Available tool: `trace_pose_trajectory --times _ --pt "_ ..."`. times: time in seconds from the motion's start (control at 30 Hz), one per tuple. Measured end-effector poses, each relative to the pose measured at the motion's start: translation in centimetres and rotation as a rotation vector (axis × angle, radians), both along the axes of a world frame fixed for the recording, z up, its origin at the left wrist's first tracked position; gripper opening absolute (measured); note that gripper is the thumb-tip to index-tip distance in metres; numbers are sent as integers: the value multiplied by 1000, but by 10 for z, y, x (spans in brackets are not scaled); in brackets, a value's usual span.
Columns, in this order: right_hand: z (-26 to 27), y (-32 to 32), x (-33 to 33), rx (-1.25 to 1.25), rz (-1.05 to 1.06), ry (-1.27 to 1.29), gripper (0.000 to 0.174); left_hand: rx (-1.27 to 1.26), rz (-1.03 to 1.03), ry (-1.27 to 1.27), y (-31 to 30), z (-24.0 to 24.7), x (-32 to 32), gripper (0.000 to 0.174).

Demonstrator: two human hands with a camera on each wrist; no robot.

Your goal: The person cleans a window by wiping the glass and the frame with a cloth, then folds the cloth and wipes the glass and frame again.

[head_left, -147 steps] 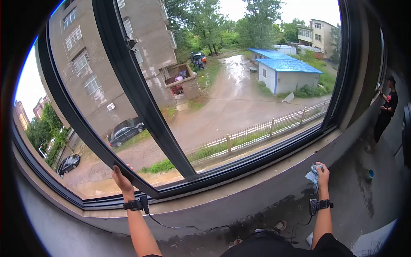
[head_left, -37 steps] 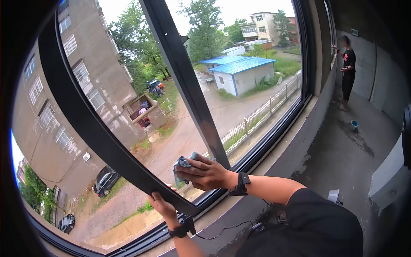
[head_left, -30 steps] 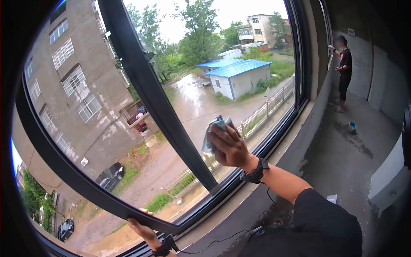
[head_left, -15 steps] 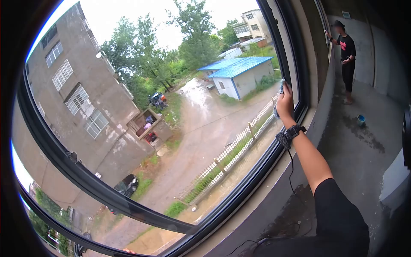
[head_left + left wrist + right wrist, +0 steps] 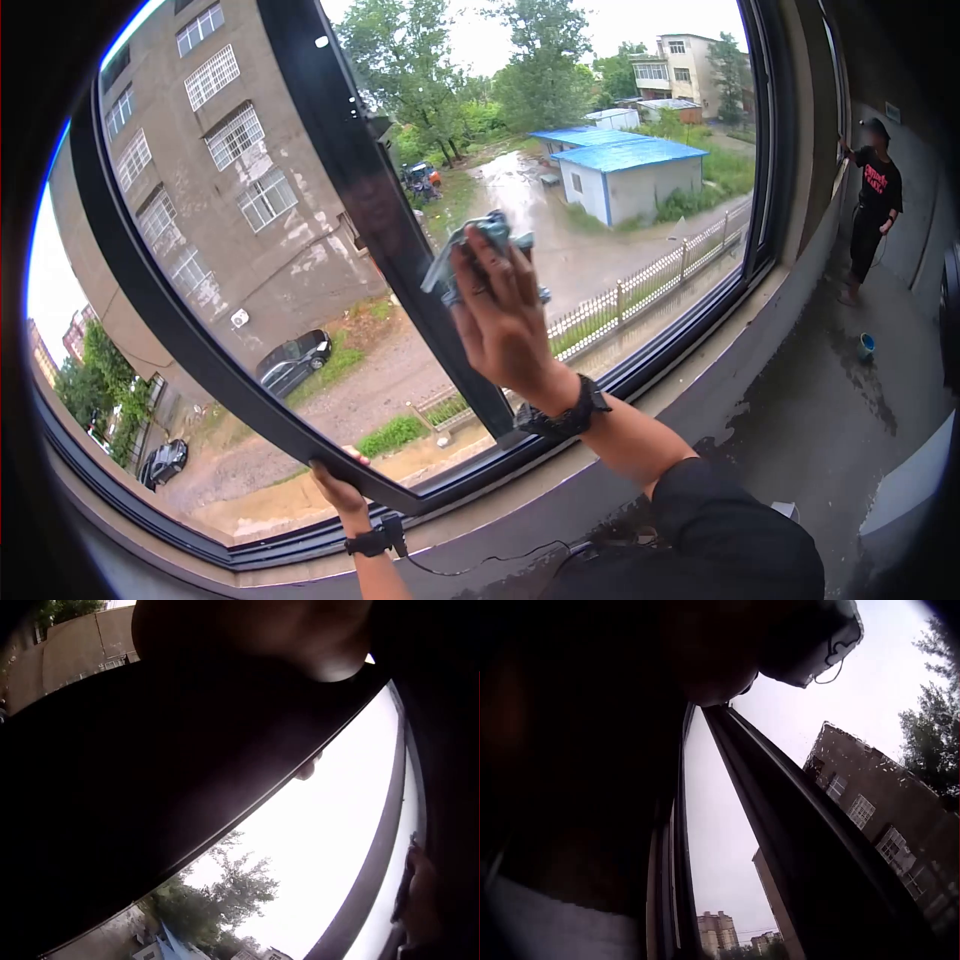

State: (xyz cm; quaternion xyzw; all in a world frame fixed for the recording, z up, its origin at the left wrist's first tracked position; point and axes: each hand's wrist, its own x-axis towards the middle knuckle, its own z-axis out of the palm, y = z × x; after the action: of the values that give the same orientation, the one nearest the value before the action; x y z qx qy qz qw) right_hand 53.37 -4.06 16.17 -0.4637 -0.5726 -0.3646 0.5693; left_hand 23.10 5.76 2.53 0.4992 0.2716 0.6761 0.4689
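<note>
My left hand (image 5: 340,490) grips the lower part of the black upright (image 5: 225,385) of a sliding window sash, thumb on the room side and fingertips beyond it. In the left wrist view a fingertip (image 5: 307,766) shows past the dark frame's edge. My right hand (image 5: 510,330) holds a crumpled blue-grey cloth (image 5: 440,272) against the window glass, fingers laid over it. The cloth overlaps the middle black upright (image 5: 350,170). Part of the cloth (image 5: 817,645) shows at the top of the right wrist view; most of that hand is in shadow.
A concrete sill (image 5: 690,350) runs below the window track. A cable (image 5: 480,568) trails from the left wrist band. At right, another person (image 5: 875,210) in black stands by the wall, near a small blue bucket (image 5: 866,345) on the wet floor.
My right hand first held the cloth low at right, then worked on the glass, reaching the right frame. It has since come left to the middle upright. The head view has swung too.
</note>
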Motion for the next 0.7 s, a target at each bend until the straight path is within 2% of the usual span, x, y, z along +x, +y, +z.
trace_pose_trajectory --times 0.1,0.17,0.23,0.3,0.4,0.47,0.5,0.57,0.7 --pt "-30 23 -94 -138 76 -81 55 74 -38 57 -8 15 13 66" --pt "-55 30 -144 -197 144 -161 54 70 -135 66 0 10 7 65" --pt "-89 39 -171 -239 205 -205 50 196 -89 -57 -1 8 16 68" --pt "-105 33 -175 -270 209 -193 49 155 -121 -34 -1 3 10 69" --pt "-94 32 -149 -215 184 -315 47 164 -76 -65 -2 12 11 69" --pt "-73 26 -118 -130 55 -351 47 78 -124 52 -1 5 2 67" --pt "-53 18 -98 -118 8 -333 46 74 -84 60 -1 6 2 66" --pt "-24 11 -48 -70 0 -245 50 20 -21 60 2 2 1 65" --pt "26 -9 77 92 -192 -172 50 -74 -34 -18 -1 3 -3 61"
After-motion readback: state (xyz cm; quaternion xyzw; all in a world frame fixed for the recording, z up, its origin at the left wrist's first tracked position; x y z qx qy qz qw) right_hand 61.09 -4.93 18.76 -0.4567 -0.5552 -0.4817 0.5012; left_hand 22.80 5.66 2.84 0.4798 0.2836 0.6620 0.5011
